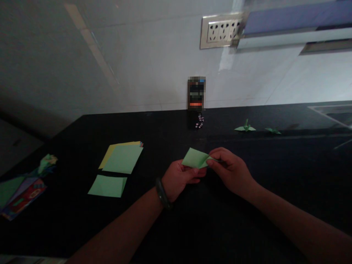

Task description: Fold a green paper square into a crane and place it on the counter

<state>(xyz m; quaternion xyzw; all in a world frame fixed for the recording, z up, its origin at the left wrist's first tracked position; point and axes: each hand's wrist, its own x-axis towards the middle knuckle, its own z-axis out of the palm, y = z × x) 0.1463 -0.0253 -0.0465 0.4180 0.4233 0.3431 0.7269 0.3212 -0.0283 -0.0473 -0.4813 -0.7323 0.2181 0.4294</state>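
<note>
A folded light green paper (194, 158) is held a little above the black countertop (247, 205) between both hands. My left hand (181, 178) grips its lower left edge with curled fingers; a dark band circles that wrist. My right hand (231, 170) pinches the paper's right corner with thumb and fingers pressed together.
A stack of coloured paper squares (122, 158) topped by a green sheet and a creased green sheet (107, 186) lie to the left. Colourful packaging (23, 190) sits at the far left edge. Two green folded paper cranes (245, 127) (273, 130) stand at the back right. A dark upright object (196, 99) leans against the wall, under a socket panel (221, 33).
</note>
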